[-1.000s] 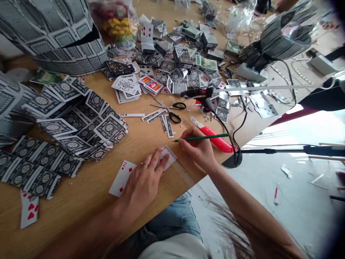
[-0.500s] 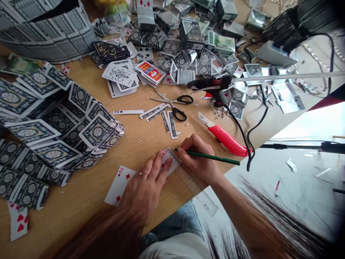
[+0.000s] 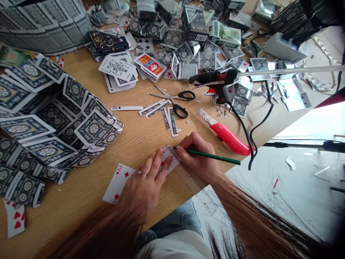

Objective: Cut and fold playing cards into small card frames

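My left hand (image 3: 147, 180), a ring on one finger, lies spread over a playing card (image 3: 174, 162) and presses it on the wooden table. A two of diamonds (image 3: 117, 183) is partly under the same hand. My right hand (image 3: 199, 156) grips a green pencil (image 3: 212, 155), its tip at the upper edge of the pressed card. Beneath my hands a clear ruler (image 3: 188, 178) runs from the card past the table edge. Cut card strips (image 3: 173, 121) lie beyond the card.
Black scissors (image 3: 180, 104), a red utility knife (image 3: 231, 138) and a glue gun (image 3: 215, 82) with a looping cable lie ahead. A hollow structure of cards (image 3: 61, 118) stands at left. Card boxes (image 3: 195, 27) and loose cards are heaped at the back.
The view has shifted slightly, so the things on the table appear a little displaced. Both hands keep nearly the same place and hold.
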Demonstrator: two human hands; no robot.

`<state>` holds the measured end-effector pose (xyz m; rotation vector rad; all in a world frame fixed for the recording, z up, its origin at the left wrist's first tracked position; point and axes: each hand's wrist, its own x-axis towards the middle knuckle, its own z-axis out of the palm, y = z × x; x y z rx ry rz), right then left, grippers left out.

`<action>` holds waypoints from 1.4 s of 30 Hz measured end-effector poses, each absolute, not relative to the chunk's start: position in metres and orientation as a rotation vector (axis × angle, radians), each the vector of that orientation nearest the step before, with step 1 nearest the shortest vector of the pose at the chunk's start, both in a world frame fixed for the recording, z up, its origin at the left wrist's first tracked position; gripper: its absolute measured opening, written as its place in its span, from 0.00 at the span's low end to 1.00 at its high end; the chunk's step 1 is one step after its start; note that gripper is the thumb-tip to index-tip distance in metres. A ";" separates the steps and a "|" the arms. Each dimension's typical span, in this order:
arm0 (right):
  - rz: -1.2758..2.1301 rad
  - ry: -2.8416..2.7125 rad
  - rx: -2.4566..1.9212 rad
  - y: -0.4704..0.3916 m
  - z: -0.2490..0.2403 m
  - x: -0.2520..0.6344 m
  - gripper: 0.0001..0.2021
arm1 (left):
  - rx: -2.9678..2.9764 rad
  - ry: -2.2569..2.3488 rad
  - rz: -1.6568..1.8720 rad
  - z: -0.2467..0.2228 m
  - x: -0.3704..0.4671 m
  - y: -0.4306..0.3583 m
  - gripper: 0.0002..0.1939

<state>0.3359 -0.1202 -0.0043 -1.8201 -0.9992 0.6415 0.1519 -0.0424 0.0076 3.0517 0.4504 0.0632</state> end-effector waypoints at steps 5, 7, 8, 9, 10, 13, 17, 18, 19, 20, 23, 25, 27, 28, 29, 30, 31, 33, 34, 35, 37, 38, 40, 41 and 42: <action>0.648 -1.020 -1.814 -0.121 -0.005 0.336 0.10 | 3.064 0.439 0.083 0.008 0.151 -0.042 0.23; 0.643 -1.026 -1.813 -0.121 -0.005 0.336 0.10 | 3.063 0.440 0.080 0.009 0.151 -0.042 0.23; 0.641 -1.028 -1.814 -0.121 -0.005 0.336 0.10 | 3.062 0.439 0.078 0.009 0.152 -0.042 0.23; 0.641 -1.031 -1.814 -0.121 -0.005 0.336 0.10 | 3.064 0.436 0.080 0.009 0.152 -0.042 0.23; 0.643 -1.029 -1.814 -0.121 -0.005 0.336 0.10 | 3.065 0.435 0.084 0.009 0.153 -0.042 0.22; 0.652 -1.012 -1.814 -0.121 -0.005 0.336 0.09 | 3.064 0.433 0.109 0.009 0.153 -0.041 0.22; 0.638 -1.017 -1.797 -0.120 -0.005 0.336 0.10 | 3.064 0.447 0.087 0.008 0.153 -0.041 0.22; 0.636 -1.020 -1.793 -0.120 -0.005 0.336 0.10 | 3.064 0.447 0.080 0.009 0.152 -0.042 0.22; 0.633 -1.021 -1.793 -0.120 -0.004 0.336 0.10 | 3.065 0.444 0.083 0.009 0.152 -0.042 0.22; 0.631 -1.020 -1.795 -0.119 -0.004 0.336 0.10 | 3.064 0.441 0.088 0.009 0.152 -0.042 0.22; 0.623 -1.026 -1.793 -0.119 -0.005 0.336 0.10 | 3.057 0.438 0.107 0.008 0.152 -0.042 0.22; 0.625 -1.034 -1.786 -0.120 -0.005 0.336 0.10 | 3.052 0.444 0.107 0.007 0.152 -0.042 0.23; 0.622 -1.042 -1.782 -0.120 -0.006 0.336 0.10 | 3.047 0.445 0.096 0.008 0.153 -0.042 0.23; 0.623 -1.039 -1.784 -0.120 -0.006 0.336 0.10 | 3.043 0.446 0.077 0.008 0.153 -0.042 0.23; 0.626 -1.033 -1.785 -0.121 -0.007 0.336 0.10 | 3.038 0.450 0.056 0.010 0.153 -0.042 0.23; 0.628 -1.024 -1.786 -0.121 -0.007 0.336 0.10 | 3.033 0.456 0.034 0.011 0.154 -0.042 0.23; 0.630 -1.016 -1.785 -0.121 -0.007 0.335 0.10 | 3.031 0.462 0.022 0.012 0.154 -0.042 0.23; 0.629 -1.009 -1.778 -0.121 -0.008 0.335 0.10 | 3.033 0.469 0.017 0.015 0.154 -0.042 0.22; 0.625 -1.011 -1.774 -0.121 -0.008 0.335 0.10 | 3.036 0.470 0.025 0.016 0.154 -0.042 0.22; 0.625 -1.013 -1.770 -0.121 -0.008 0.335 0.10 | 3.038 0.469 0.026 0.017 0.154 -0.041 0.22; 0.642 -1.007 -1.764 -0.120 -0.007 0.335 0.11 | 3.038 0.470 0.012 0.018 0.153 -0.042 0.22; 0.652 -1.004 -1.762 -0.120 -0.006 0.335 0.11 | 3.036 0.472 0.004 0.018 0.153 -0.042 0.23; 0.660 -1.009 -1.762 -0.120 -0.006 0.336 0.11 | 3.036 0.477 -0.002 0.018 0.153 -0.042 0.23; 0.658 -1.016 -1.764 -0.120 -0.006 0.336 0.11 | 3.036 0.479 0.005 0.017 0.153 -0.042 0.23; 0.652 -1.023 -1.770 -0.120 -0.006 0.336 0.11 | 3.037 0.479 0.017 0.017 0.153 -0.042 0.23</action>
